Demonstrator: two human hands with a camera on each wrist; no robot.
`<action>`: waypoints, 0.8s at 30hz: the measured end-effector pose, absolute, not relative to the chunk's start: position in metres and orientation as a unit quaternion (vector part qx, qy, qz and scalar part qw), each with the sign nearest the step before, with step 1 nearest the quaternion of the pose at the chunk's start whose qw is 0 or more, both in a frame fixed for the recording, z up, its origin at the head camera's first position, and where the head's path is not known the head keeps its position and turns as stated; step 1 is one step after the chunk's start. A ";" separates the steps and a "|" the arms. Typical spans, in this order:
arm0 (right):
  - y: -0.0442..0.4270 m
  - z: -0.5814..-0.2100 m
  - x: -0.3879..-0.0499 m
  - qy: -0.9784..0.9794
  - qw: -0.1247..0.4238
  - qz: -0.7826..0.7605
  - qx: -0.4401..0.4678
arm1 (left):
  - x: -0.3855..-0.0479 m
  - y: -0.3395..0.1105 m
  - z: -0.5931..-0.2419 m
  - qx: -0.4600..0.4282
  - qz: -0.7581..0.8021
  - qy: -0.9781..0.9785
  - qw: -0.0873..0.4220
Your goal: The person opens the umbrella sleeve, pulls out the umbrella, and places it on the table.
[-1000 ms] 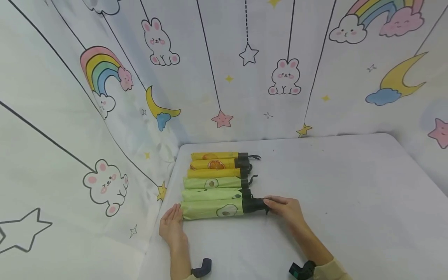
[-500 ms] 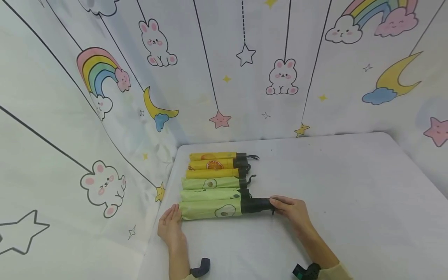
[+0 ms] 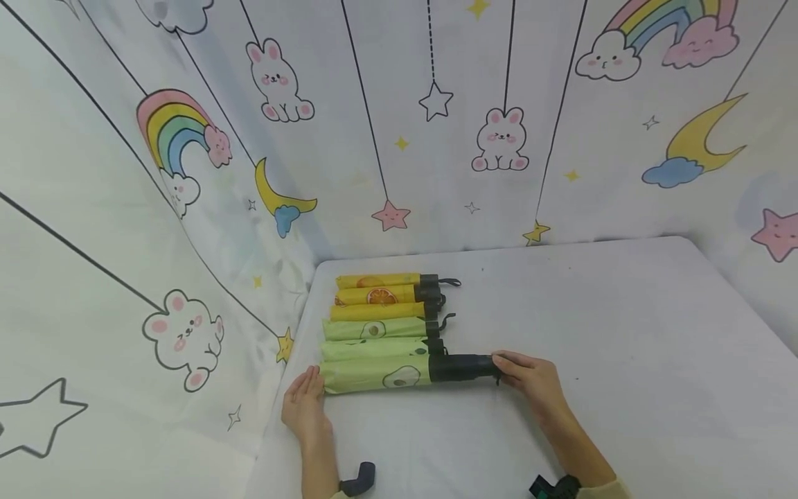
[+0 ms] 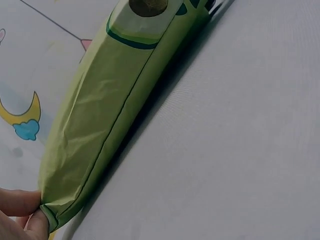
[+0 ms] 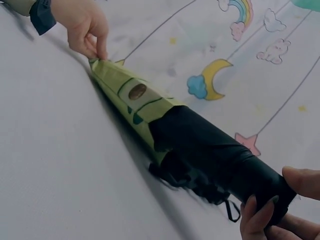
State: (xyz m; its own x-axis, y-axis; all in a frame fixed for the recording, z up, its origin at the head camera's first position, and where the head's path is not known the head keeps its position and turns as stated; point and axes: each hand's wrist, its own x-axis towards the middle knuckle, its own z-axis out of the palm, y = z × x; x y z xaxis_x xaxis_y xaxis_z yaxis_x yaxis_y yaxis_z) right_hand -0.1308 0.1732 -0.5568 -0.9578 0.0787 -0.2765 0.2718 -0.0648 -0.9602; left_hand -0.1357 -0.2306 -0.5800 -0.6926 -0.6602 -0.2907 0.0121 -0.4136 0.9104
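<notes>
In the head view, a black folded umbrella (image 3: 463,368) sticks out of a pale green avocado-print sleeve (image 3: 361,374), nearest row to me. My right hand (image 3: 535,384) grips the umbrella's far right end. The right wrist view has the thumb on one side of the black end (image 5: 215,145) and curled fingers on the other. My left hand (image 3: 304,405) holds the sleeve's left end; its fingers (image 4: 20,201) pinch the green corner in the left wrist view. How much of the umbrella lies inside the sleeve is hidden.
Behind it lie two more green sleeved umbrellas (image 3: 377,329) and three yellow ones (image 3: 377,312), side by side with black ends and loops to the right. The white table (image 3: 623,346) meets a printed cloth wall (image 3: 461,173) at the back and left.
My right hand has moved right, drawing the black umbrella farther out of the green sleeve, so more black shows. My left hand stays at the sleeve's left end.
</notes>
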 end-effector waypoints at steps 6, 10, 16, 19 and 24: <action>0.182 -0.557 -0.127 0.676 0.063 -0.722 0.130 | -0.134 -0.228 -0.580 0.327 -0.776 -0.496 0.212; 0.186 -0.556 -0.126 0.672 0.061 -0.726 0.135 | -0.133 -0.228 -0.578 0.327 -0.779 -0.491 0.214; 0.193 -0.552 -0.124 0.655 0.064 -0.738 0.150 | -0.132 -0.229 -0.578 0.328 -0.776 -0.494 0.214; 0.198 -0.548 -0.122 0.651 0.061 -0.740 0.156 | -0.132 -0.229 -0.577 0.325 -0.778 -0.495 0.210; 0.208 -0.543 -0.121 0.637 0.062 -0.750 0.169 | -0.132 -0.227 -0.576 0.324 -0.777 -0.497 0.212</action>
